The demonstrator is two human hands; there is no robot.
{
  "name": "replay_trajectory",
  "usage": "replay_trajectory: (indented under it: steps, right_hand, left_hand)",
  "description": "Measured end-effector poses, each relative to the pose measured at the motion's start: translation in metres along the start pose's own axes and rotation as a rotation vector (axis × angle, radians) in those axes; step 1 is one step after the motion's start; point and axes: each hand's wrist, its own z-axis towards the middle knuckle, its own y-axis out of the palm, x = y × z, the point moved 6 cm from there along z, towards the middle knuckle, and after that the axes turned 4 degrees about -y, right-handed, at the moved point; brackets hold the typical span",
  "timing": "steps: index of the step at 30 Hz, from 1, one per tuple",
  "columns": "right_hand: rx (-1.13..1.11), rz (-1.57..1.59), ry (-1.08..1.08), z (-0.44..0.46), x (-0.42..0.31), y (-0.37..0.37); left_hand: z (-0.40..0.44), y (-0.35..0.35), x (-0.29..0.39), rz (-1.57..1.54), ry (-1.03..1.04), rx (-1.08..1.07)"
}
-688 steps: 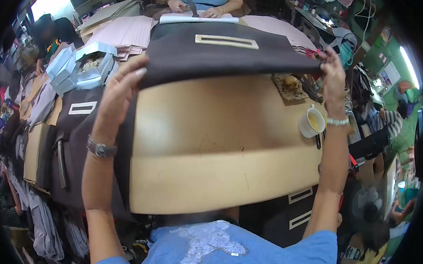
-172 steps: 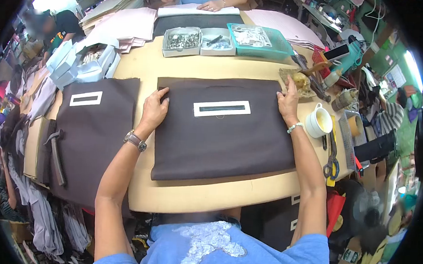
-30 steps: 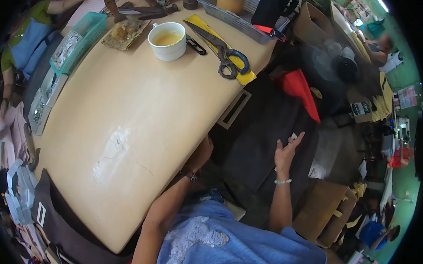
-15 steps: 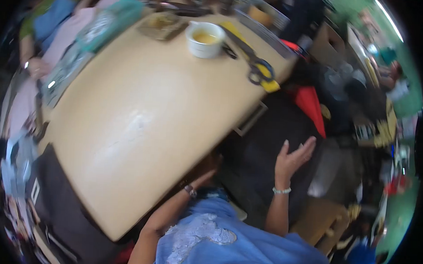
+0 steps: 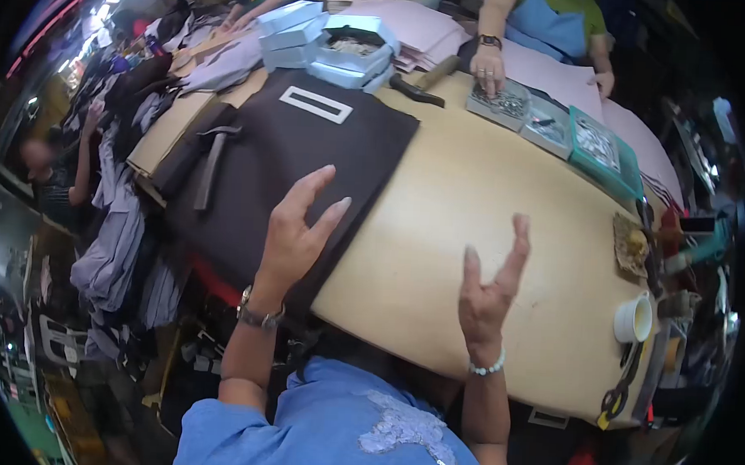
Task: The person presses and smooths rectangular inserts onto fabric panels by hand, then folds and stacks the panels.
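My left hand (image 5: 296, 233) is raised over the edge of a dark brown sheet of material (image 5: 262, 186), thumb and fingers apart, holding nothing. Above the bare wooden tabletop (image 5: 413, 259) hovers my right hand (image 5: 490, 300), also empty with its fingers spread. On the dark sheet lie a white rectangular frame (image 5: 316, 104) and, further left, a hammer (image 5: 210, 171). A second hammer (image 5: 429, 81) with a wooden handle rests at the table's far side. Neither hand touches any of these.
Pale blue boxes (image 5: 291, 34) stand at the back. Trays of small metal pieces (image 5: 499, 103) and a teal tray (image 5: 601, 147) line the far edge, where another person's hand (image 5: 488, 67) reaches in. At right are a white cup (image 5: 633, 319) and scissors (image 5: 619, 397).
My view has swung left, bringing the dark sheet and hammers into sight. My left hand has come up from beside the table edge; my right hand is now over the tabletop.
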Motion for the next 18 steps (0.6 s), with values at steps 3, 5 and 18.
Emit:
replay_trajectory:
  steps: [3,5,18]
  right_hand:
    - [-0.102,0.115,0.013,0.011,-0.003,0.051]
    - [-0.138,0.208,0.082,0.013,0.000,0.075]
    - [-0.224,0.604,0.414,0.037,-0.006,0.174]
  left_hand:
    - [0.015,0.018,-0.051,0.358,0.118,-0.033]
    - [0.018,0.045,-0.088,0.720,0.186,-0.137]
    - [0.030,0.029,-0.108,0.046,-0.130,-0.236]
